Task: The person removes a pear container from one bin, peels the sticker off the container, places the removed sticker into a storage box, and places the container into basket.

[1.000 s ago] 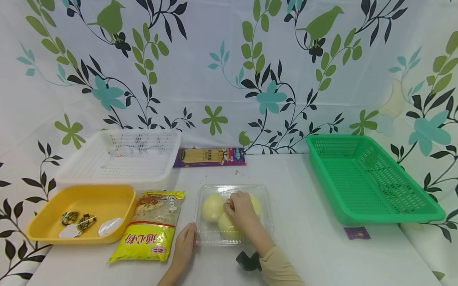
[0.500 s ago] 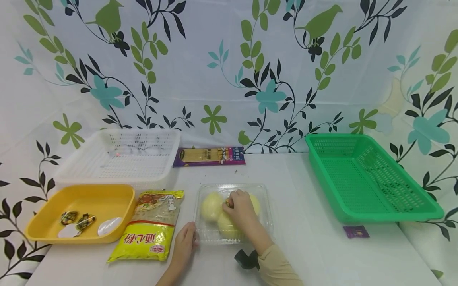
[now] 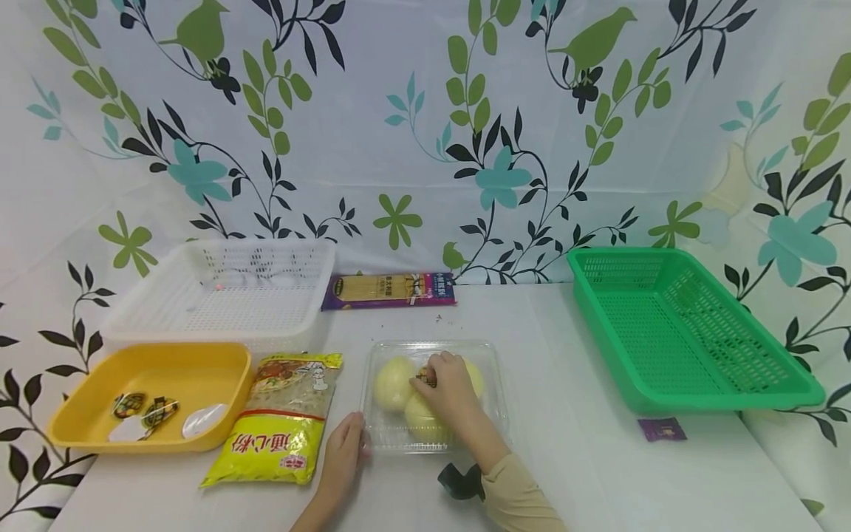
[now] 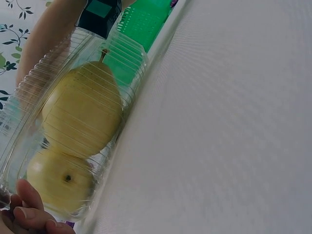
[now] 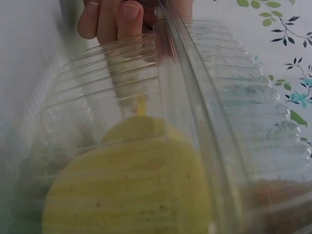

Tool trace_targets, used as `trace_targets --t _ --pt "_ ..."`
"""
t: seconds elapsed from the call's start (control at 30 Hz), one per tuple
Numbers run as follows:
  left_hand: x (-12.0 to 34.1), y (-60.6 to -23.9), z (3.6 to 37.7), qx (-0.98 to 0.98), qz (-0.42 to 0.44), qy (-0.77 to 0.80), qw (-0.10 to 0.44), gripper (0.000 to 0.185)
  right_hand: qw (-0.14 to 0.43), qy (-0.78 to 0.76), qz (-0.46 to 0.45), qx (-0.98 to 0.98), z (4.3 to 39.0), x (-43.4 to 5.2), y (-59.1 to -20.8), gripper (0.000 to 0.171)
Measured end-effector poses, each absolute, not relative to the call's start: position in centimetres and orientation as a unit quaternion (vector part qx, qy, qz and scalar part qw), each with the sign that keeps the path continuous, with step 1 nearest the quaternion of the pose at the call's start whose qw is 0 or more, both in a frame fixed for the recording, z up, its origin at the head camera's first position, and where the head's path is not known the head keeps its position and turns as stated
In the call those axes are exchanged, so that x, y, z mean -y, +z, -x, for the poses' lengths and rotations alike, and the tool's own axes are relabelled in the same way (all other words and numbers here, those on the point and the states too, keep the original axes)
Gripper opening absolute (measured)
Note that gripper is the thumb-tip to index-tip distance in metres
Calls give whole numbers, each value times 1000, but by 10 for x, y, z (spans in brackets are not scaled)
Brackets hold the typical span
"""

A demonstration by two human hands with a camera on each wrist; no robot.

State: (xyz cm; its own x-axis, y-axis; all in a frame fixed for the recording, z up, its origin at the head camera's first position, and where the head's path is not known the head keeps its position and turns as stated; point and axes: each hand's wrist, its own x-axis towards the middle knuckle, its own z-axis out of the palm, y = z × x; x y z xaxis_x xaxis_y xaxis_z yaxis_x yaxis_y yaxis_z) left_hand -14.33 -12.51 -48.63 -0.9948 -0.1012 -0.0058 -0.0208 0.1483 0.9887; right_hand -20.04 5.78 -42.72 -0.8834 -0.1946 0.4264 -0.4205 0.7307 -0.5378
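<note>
- The clear plastic container (image 3: 432, 448) sits at the middle of the white table (image 3: 585, 473), with yellow fruits (image 3: 394, 384) inside; three show from above.
- The right hand (image 3: 452, 388) is over the container, thumb and fingertips pinching a small printed piece (image 3: 428, 377). The hand covers part of that piece and of the right-hand fruit.
- The left hand (image 3: 345, 443) holds the container's near left corner, fingers bent at the rim; whether they are pressed together all along, I cannot tell.
- A black device (image 3: 461, 482) at the right wrist stands just in front of the container's near edge.
- Left of the left hand lies a yellow noodle bag (image 3: 272, 421), beside the yellow tray (image 3: 193, 355).
- In that tray are two small printed pieces and pale oval ones (image 3: 204, 421).
- The white basket (image 3: 306, 325) is behind the tray, its near edge partly hidden.
- A purple pack (image 3: 388, 290) lies beyond the container, near the patterned curtain (image 3: 399, 111).
- The green basket (image 3: 731, 405) stands well to the right, a purple packet (image 3: 662, 430) just before it.
</note>
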Motion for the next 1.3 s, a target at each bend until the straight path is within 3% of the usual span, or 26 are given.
trace_targets --t 0.23,0.5,0.9,1.3 --pt "125 -485 144 761 -41 -646 35 33 209 301 -200 908 202 -58 -427 22" --pt "124 -484 143 756 -31 -653 38 33 192 300 -197 913 200 -59 -427 34" --pt "123 -482 146 755 -41 -654 24 33 247 238 -228 912 205 -58 -426 20" --pt "126 -487 145 763 -42 -645 19 34 209 321 -149 912 197 -58 -425 12"
